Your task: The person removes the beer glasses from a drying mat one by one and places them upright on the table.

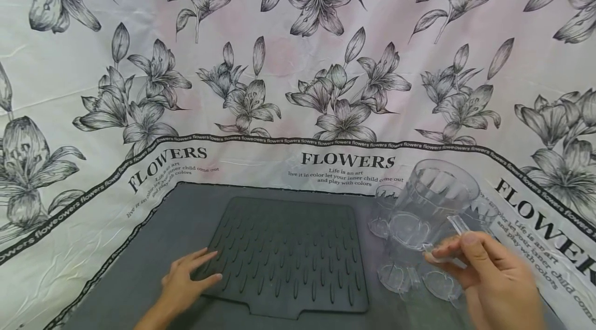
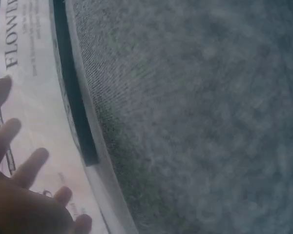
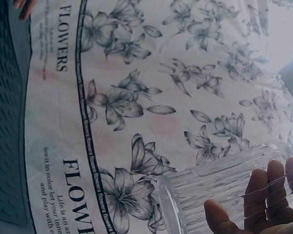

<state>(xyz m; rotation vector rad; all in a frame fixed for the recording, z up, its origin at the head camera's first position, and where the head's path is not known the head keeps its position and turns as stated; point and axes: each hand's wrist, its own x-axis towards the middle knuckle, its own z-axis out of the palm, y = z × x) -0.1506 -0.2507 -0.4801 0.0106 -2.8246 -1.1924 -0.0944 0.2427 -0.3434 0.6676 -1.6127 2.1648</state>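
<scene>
My right hand (image 1: 495,273) grips a clear ribbed mug (image 1: 433,190) by its handle, above the right side of the grey table. In the right wrist view the mug (image 3: 205,195) shows its ribbed wall, with the fingers curled at the handle. Other clear mugs (image 1: 396,275) stand on the table beneath and behind it, partly hidden by it. At the left edge of a dark ridged mat (image 1: 288,252), my left hand (image 1: 181,275) has its fingers spread and holds nothing. The left wrist view shows that hand (image 2: 29,195) with fingers apart.
The ridged mat lies in the middle of the grey table (image 1: 144,247), its tab toward the front. A white cloth (image 1: 279,66) printed with flowers and lettering rises behind and along both sides of the table.
</scene>
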